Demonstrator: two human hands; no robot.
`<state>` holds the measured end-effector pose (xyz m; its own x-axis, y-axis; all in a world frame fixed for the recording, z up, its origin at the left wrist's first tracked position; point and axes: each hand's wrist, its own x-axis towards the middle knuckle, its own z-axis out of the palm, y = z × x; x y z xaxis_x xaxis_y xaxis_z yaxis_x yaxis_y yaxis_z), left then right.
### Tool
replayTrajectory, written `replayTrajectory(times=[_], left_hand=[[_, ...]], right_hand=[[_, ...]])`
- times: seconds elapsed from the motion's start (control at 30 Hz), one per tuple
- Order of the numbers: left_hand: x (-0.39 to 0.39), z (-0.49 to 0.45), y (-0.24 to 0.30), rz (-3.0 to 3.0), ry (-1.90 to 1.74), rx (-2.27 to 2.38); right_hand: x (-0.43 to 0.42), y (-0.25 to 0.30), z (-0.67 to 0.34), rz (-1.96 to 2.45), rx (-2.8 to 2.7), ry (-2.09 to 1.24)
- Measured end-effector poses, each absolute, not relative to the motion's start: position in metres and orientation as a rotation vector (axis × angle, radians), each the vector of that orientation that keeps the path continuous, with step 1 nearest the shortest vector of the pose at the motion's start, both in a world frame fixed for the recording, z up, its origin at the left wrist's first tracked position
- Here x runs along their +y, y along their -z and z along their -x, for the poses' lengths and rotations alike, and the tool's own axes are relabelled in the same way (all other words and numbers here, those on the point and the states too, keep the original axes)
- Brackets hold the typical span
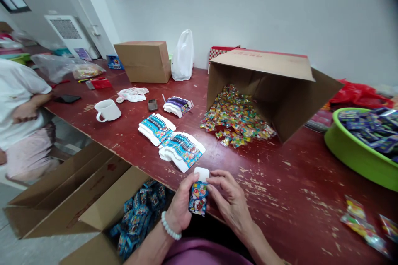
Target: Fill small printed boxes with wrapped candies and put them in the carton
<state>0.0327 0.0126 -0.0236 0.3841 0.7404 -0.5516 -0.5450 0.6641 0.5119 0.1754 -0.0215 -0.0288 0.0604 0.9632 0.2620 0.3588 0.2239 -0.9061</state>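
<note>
Both my hands hold one small colourful packet with a white header tab, at the near edge of the red table. My left hand, with a white bead bracelet on the wrist, grips the packet's left side. My right hand pinches it near the top right. Just beyond them lie fanned stacks of blue and white carded packets, with a second stack and a third, purple one further back.
A tipped cardboard box spills colourful small sachets. A green basin of dark packets sits right. An open carton with blue packets stands below the table edge. A white mug, closed box, white bag and a seated person are left.
</note>
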Motion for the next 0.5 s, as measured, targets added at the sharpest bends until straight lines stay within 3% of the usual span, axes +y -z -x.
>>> replayTrajectory(times=[0.3, 0.5], left_hand=[[0.007, -0.036, 0.022, -0.571, -0.865, 0.862], [0.012, -0.032, 0.019, -0.465, -0.669, 0.823]], right_hand=[[-0.003, 0.024, -0.175, 1.203, -1.014, -1.369], [-0.005, 0.012, -0.184, 1.192, -1.404, -1.182]])
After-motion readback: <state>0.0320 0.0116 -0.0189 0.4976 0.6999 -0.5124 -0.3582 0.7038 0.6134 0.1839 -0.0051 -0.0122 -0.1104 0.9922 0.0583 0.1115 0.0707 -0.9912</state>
